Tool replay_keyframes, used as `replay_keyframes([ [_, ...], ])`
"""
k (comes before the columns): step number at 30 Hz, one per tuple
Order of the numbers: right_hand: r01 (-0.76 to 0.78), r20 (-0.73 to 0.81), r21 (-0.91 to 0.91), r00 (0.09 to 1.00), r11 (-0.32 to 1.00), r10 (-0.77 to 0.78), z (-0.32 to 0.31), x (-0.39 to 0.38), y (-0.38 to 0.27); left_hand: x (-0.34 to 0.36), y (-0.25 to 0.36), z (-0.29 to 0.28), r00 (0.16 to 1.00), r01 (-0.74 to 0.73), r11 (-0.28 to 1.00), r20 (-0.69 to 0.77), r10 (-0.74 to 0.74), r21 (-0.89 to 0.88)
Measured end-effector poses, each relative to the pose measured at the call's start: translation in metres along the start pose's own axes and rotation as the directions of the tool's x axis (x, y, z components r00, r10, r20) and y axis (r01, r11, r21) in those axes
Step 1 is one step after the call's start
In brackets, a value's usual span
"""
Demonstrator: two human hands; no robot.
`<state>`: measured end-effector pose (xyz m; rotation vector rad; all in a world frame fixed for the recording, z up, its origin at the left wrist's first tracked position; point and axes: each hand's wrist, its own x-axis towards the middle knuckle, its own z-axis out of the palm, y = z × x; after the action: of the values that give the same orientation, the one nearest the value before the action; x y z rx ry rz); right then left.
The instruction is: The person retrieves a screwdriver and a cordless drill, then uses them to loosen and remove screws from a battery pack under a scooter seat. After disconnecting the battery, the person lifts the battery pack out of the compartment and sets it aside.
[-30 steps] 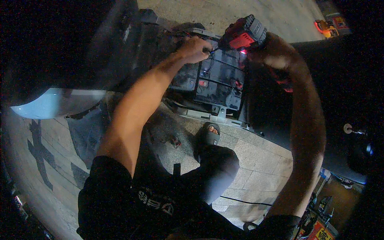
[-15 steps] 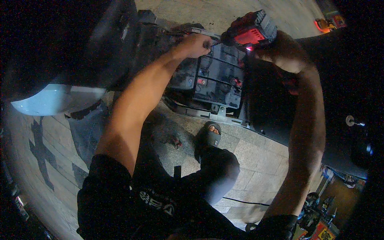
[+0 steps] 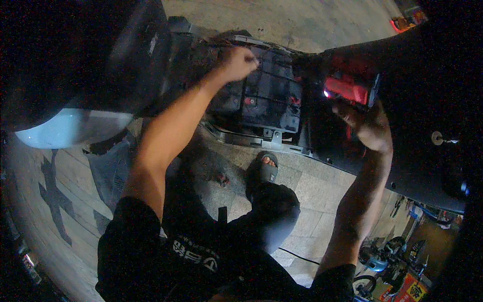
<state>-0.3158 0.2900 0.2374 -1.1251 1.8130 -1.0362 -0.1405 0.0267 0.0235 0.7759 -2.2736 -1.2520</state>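
My right hand [image 3: 370,123] is wrapped round the grip of a red and black cordless power drill [image 3: 347,90], whose small light glows on its left side. The drill is held above the dark bodywork, apart from the batteries. Over the far left part of several dark batteries [image 3: 269,113], my left hand [image 3: 238,63] has its fingers pinched together. Whatever lies between those fingertips is too small to make out. The batteries sit side by side in an open bay, with red terminal covers [image 3: 249,101] on some. A grey metal frame rail [image 3: 276,142] borders the bay on the near side.
Black bodywork [image 3: 417,110] with a key [image 3: 445,138] rises on the right. A dark seat-like shape and a pale blue panel [image 3: 53,128] fill the left. My sandalled foot [image 3: 266,166] stands on the paving beside the rail. Parts and boxes lie at lower right.
My right hand has drawn the drill away from the batteries, to the right and nearer to me. My left hand has shifted slightly left and down, fingers still pinched.
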Motion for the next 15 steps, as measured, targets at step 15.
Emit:
replay_keyframes([
  [15, 0.023, -0.01, -0.01, 1.0, 1.0, -0.023, 0.011, -0.032, 0.016, -0.035, 0.028, 0.025, 0.977, -0.176, 0.944, -0.07, 0.203, 0.278],
])
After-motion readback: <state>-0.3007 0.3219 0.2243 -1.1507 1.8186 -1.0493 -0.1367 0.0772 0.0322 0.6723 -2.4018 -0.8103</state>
